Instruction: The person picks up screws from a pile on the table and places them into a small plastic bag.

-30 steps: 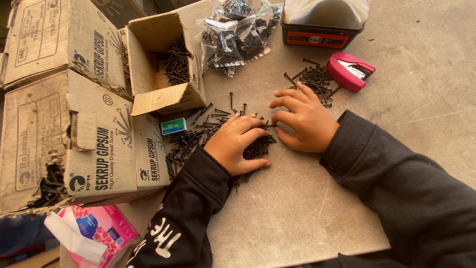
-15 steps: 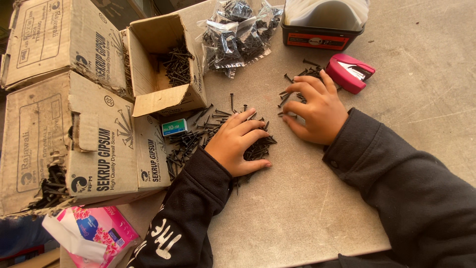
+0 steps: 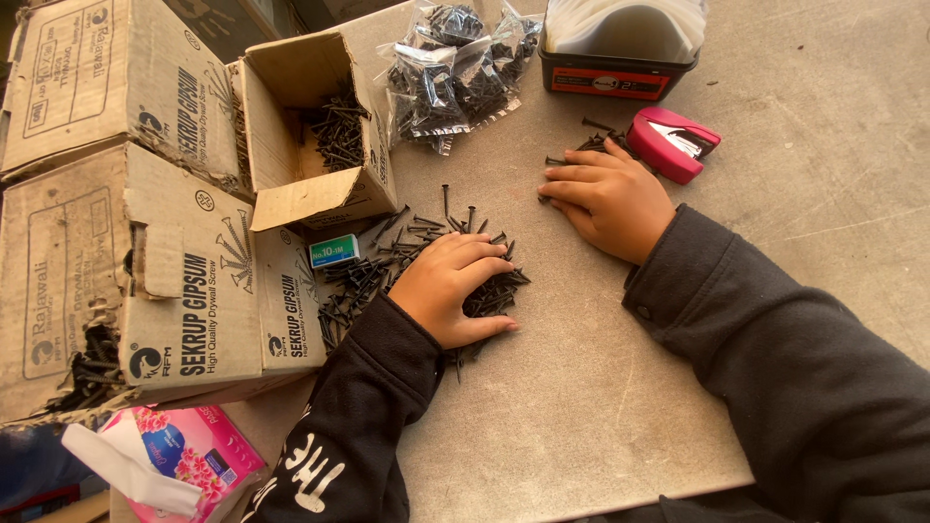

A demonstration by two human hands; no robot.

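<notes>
The left hand [image 3: 450, 286] lies palm down on a heap of black screws [image 3: 397, 266] spread over the grey bench [image 3: 601, 387], fingers loosely curled over the pile; whether its grip has closed on any screws I cannot tell. The right hand [image 3: 610, 199] rests flat further along the bench, fingers stretched out and touching a smaller scatter of screws [image 3: 593, 143], holding nothing that I can see. Just beyond that hand sits a red stapler [image 3: 673, 143]. Behind it stands a dark box with a red front [image 3: 620, 53], and beside that a cluster of clear bags of screws [image 3: 455, 63]. An open cardboard carton [image 3: 300, 126] with screws inside stands left of the heap, a small green box [image 3: 334, 252] at its foot.
</notes>
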